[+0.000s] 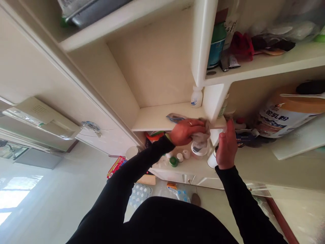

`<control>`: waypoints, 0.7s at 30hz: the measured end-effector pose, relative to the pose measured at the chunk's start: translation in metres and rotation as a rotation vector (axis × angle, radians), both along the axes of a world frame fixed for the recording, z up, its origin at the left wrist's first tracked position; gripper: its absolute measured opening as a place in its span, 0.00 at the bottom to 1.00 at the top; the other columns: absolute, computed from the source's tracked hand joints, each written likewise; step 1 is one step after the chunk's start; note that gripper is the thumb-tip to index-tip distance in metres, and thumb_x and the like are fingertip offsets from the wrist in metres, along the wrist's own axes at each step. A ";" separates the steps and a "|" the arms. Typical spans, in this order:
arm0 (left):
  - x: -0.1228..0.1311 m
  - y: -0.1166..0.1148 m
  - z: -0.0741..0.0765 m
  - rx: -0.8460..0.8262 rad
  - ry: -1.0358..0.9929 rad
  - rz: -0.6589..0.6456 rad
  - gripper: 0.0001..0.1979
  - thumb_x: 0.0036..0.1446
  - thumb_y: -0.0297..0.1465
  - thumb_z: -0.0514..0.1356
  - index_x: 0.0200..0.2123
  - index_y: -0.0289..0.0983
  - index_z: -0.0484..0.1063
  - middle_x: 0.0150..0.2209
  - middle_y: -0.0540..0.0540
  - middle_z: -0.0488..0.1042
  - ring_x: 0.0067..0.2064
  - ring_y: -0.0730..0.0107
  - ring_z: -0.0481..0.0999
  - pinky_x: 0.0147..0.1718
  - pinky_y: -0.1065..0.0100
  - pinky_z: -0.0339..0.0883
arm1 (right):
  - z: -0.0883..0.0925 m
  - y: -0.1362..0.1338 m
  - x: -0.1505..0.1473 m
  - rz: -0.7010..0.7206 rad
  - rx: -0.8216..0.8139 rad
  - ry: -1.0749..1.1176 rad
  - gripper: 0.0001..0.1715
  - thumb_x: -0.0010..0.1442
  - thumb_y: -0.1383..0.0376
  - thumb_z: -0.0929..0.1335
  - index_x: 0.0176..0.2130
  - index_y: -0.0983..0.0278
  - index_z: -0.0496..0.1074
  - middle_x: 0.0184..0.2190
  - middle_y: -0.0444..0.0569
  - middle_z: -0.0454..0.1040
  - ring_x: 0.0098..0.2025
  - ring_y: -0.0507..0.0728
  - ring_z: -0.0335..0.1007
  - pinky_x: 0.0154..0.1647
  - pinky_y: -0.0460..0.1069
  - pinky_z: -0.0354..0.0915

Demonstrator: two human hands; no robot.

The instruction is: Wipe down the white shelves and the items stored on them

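Black clothing (pixel 177 222) fills the bottom of the frame, the left hand (pixel 186 132) clasping a grey cloth (pixel 200 139) at the mid-frame shelf (pixel 154 117), the right hand (pixel 226 147) unclenched, wiping seemingly begun but unfinished around a white bottle (pixel 196 98).

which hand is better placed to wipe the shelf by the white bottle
Probably the left hand: it grips the grayish cloth at the front edge of the shelf, near the white bottle. The right hand shows no cloth and looks farther from the bottle.
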State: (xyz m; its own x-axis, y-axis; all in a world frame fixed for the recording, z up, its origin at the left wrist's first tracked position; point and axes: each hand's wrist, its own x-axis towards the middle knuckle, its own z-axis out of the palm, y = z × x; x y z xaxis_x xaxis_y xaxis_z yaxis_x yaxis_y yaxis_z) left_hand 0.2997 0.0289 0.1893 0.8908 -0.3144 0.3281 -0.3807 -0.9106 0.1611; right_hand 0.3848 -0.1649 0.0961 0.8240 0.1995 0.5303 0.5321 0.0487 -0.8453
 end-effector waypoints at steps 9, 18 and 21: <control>-0.115 0.068 0.011 0.052 -0.209 0.599 0.20 0.67 0.30 0.60 0.59 0.41 0.84 0.66 0.35 0.79 0.67 0.46 0.79 0.70 0.44 0.73 | 0.005 -0.007 0.001 0.006 -0.025 0.040 0.49 0.76 0.37 0.61 0.80 0.63 0.62 0.81 0.61 0.61 0.84 0.71 0.56 0.85 0.75 0.48; -0.136 0.116 -0.005 0.077 -0.014 0.628 0.36 0.74 0.53 0.60 0.75 0.41 0.70 0.79 0.34 0.66 0.79 0.38 0.66 0.78 0.38 0.61 | -0.015 0.000 0.006 -0.079 -0.122 -0.131 0.50 0.78 0.38 0.57 0.82 0.66 0.57 0.83 0.65 0.54 0.86 0.73 0.49 0.84 0.78 0.48; -0.091 0.103 0.000 0.057 0.017 0.498 0.36 0.73 0.55 0.60 0.74 0.42 0.72 0.77 0.36 0.71 0.78 0.41 0.69 0.78 0.42 0.62 | -0.020 0.001 0.007 -0.091 -0.144 -0.176 0.48 0.79 0.41 0.57 0.83 0.64 0.54 0.84 0.64 0.53 0.86 0.73 0.49 0.84 0.78 0.48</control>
State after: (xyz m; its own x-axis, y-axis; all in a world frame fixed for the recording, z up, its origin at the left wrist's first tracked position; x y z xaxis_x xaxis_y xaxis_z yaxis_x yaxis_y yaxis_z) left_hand 0.2083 0.1323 0.1889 0.9422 0.1334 0.3074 0.1046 -0.9886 0.1084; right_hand 0.3919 -0.1643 0.0756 0.7394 0.2123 0.6389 0.6686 -0.1203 -0.7338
